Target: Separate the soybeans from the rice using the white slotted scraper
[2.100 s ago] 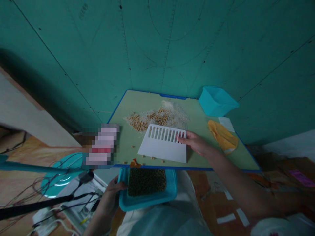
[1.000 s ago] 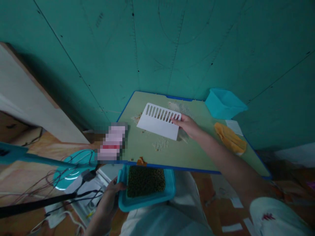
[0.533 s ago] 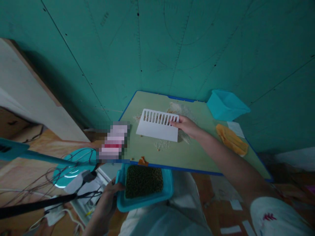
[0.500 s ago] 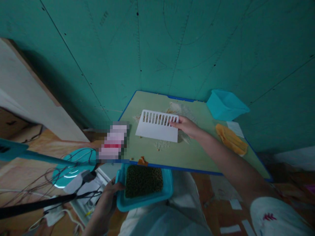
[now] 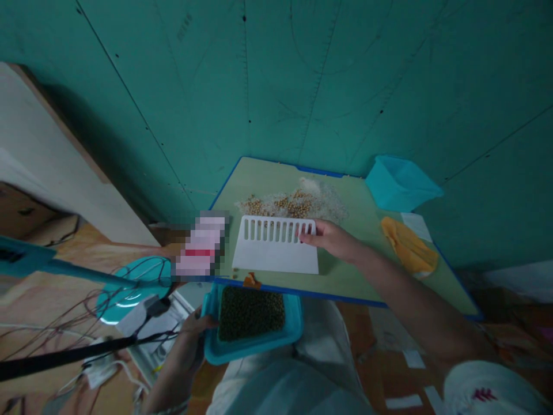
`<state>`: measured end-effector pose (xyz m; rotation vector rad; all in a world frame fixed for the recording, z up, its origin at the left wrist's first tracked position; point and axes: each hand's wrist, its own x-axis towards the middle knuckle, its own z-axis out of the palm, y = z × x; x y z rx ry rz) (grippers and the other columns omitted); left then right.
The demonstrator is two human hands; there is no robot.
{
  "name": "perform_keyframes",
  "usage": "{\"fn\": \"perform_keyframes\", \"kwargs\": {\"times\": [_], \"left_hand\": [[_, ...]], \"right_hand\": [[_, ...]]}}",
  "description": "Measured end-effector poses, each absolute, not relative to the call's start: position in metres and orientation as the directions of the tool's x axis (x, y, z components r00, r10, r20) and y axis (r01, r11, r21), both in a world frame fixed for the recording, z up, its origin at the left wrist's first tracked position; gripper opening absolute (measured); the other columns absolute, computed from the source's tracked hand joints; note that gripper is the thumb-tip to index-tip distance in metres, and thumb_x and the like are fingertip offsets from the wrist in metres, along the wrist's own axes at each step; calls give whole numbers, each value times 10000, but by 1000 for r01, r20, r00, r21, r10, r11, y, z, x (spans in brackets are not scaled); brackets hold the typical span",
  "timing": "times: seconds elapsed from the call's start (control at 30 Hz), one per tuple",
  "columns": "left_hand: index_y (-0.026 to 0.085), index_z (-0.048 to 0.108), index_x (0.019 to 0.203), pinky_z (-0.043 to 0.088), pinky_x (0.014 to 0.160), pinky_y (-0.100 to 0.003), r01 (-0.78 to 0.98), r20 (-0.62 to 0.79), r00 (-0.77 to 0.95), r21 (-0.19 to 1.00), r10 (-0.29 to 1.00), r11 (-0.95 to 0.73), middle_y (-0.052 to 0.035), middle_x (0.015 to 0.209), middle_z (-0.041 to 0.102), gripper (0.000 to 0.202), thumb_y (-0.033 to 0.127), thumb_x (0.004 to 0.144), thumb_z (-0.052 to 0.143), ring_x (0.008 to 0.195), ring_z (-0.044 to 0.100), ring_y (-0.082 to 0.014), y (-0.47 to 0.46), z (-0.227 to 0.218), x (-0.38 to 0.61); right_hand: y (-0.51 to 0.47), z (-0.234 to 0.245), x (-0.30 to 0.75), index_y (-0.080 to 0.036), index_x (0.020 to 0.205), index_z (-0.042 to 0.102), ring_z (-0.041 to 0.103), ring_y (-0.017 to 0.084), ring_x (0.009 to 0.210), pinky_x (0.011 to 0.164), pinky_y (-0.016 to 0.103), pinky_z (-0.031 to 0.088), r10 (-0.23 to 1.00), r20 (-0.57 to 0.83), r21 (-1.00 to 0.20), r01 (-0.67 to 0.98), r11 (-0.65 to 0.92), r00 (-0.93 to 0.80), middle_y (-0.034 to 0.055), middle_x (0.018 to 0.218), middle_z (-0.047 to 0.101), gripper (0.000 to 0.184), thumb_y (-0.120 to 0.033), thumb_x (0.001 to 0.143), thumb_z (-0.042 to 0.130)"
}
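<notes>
Plainly, our right hand (image 5: 333, 239) grips the scraper (image 5: 276, 255) by one end, its length running leftward beyond the tray (image 5: 250, 347) our left hand (image 5: 193, 334) clasps.

Toward the back of the tabletop (image 5: 341, 282), before the wall (image 5: 276, 75): a spread of beans (image 5: 298, 203). Just in front of it, over the tabletop: a scraper (image 5: 276, 256), right grip (image 5: 330, 236) at its right end. At back right, a bin (image 5: 391, 199); nearer, a sheet (image 5: 417, 225), then a cloth (image 5: 410, 248). By the left edge, a pixelated item (image 5: 199, 248); at the front edge, left of centre, a fragment (image 5: 252, 280). Below that edge, a tray (image 5: 250, 351) with seeds (image 5: 250, 314) inside, left grip (image 5: 194, 331) at its left side.
</notes>
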<state>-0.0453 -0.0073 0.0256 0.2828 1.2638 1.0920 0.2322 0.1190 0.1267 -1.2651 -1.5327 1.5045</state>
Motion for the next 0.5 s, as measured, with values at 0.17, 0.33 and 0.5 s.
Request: {"fn": "perform_keyframes", "kwargs": {"times": [0.17,0.33,0.5], "left_hand": [[164,690,704,530,589,-342,-488,-599,-7,701,801,520,-13,539,714,273,80,454,620,675,688,-281,-5,28,-45],[166,692,689,528,574,-342,-478,-598,-19,710,801,518,-10,512,701,244,79,474,615,635,683,-271,-5,30,-44],[178,689,658,505,486,-318,-455,-591,-73,737,803,501,0,486,683,236,105,446,618,520,654,-241,-5,26,-46]], "right_hand": [[92,132,240,-193,759,659,570,148,681,645,274,424,906,-245,-963,198,-185,-344,3,738,658,222,-345,616,736],[82,133,262,-203,764,666,571,166,712,696,298,423,955,-234,-967,144,-209,-183,12,759,662,278,-383,574,762],[82,131,266,-194,779,649,560,174,723,720,310,416,973,-217,-970,124,-207,-81,11,748,646,342,-428,557,762]]}}
